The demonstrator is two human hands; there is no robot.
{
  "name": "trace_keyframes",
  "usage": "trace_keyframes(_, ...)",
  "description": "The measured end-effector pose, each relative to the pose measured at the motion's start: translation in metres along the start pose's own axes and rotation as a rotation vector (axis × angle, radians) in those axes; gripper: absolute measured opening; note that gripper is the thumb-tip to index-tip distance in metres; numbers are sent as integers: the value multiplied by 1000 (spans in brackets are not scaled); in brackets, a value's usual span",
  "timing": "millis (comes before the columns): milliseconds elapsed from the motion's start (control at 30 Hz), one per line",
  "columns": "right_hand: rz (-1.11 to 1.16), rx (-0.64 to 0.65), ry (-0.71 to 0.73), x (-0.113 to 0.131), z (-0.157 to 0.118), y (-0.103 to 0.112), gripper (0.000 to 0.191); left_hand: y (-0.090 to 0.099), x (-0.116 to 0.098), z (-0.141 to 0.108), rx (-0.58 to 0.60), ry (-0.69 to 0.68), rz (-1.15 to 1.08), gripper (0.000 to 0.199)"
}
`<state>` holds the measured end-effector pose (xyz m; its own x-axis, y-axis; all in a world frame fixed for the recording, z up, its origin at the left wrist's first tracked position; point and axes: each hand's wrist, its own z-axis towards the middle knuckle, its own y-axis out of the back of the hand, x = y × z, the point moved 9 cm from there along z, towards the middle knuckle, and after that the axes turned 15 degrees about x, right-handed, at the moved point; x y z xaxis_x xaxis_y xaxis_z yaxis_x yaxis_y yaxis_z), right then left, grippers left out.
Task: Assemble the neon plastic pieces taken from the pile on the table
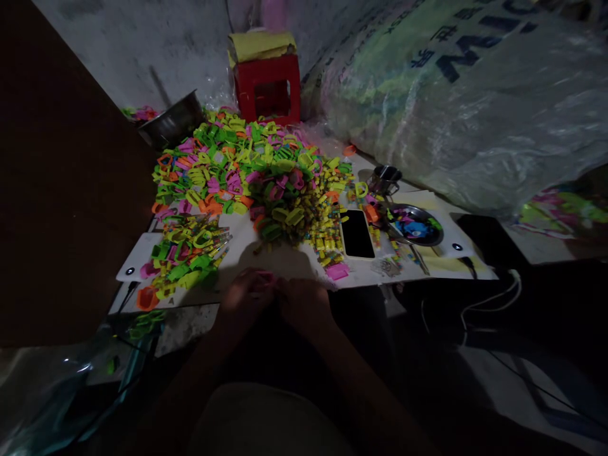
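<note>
At the near edge of the table, my left hand (240, 296) is closed round a small pink plastic piece (263, 279). My right hand (303, 303) meets it from the other side, fingers bent together at the pink piece's right end; shadow hides what they pinch. Just beyond both hands rises a big pile of plastic pieces (237, 152) in green, yellow, pink and orange. Many small yellow-wrapped bits (327, 237) lie to the right of the pile's front. A loose pink piece (337, 272) rests by the table edge, right of my right hand.
A phone (358, 234) lies on the right, near a metal dish (418, 225) of coloured bits and a metal cup (384, 180). A tilted metal bowl (173, 120) and a red stool (294, 95) stand behind. A large plastic sack (465, 126) fills the back right. A dark panel (61, 190) borders the left.
</note>
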<state>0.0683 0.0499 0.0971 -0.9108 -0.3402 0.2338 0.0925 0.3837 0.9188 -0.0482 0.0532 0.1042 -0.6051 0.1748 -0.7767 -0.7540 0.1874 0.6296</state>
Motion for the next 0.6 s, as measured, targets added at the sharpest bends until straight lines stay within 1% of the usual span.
trace_keyframes(67, -9, -37, 40, 2, 3, -2, 27, 0, 4, 4, 17, 3, 1, 10)
trace_keyframes(133, -7, -120, 94, 2, 8, 1, 28, 8, 5, 7, -3, -34, 27, 10)
trace_keyframes(167, 6, -174, 105, -1, 11, 4, 35, 14, 4, 8, -25, -59, 54, 11)
trace_keyframes(233, 43, -280, 63, -15, 20, 9, 54, 33, 3, 8, -96, -93, 114, 12)
trace_keyframes(267, 61, -318, 22, -24, 26, 10, 58, 46, 5, 7, -142, -98, 143, 12)
trace_keyframes(300, 72, -341, -20, -33, 32, 10, 55, 60, 8, 6, -187, -97, 170, 11)
trace_keyframes(400, 59, -325, -108, -53, 52, 0, 43, 116, 26, 3, -349, -62, 280, 11)
trace_keyframes(500, 32, -291, -175, -64, 64, -10, 39, 176, 57, 1, -520, 3, 402, 12)
trace_keyframes(533, 26, -289, -189, -66, 66, -12, 39, 193, 73, 2, -545, 64, 411, 14)
trace_keyframes(567, 23, -288, -198, -67, 67, -13, 38, 205, 89, 4, -537, 128, 416, 17)
trace_keyframes(600, 23, -287, -205, -68, 68, -13, 37, 214, 102, 6, -533, 162, 417, 19)
